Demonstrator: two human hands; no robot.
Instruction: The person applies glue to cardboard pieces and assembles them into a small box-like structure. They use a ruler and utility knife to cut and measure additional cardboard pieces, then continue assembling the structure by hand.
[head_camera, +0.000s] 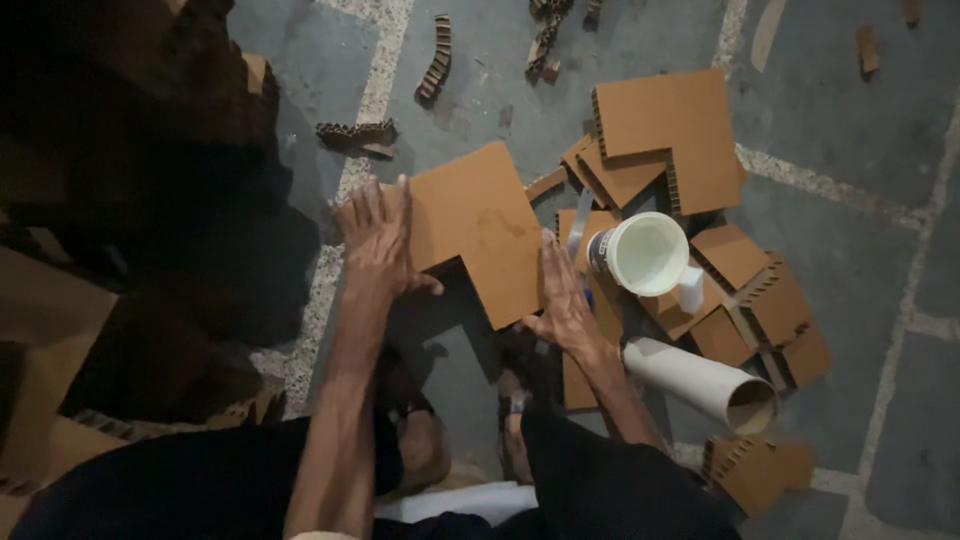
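Note:
An L-shaped brown cardboard piece lies on the grey stone floor in front of me. My left hand rests flat with spread fingers on its left edge. My right hand presses flat against its right edge near the lower corner. Neither hand grips anything; both lie palm down on the piece. A white tub holding pale liquid stands just right of my right hand, with a white handle or brush at its side.
More L-shaped cardboard pieces lie stacked and scattered to the right. A white cardboard tube lies on the floor by my right forearm. Corrugated strips are strewn at the top. A dark cardboard pile fills the left.

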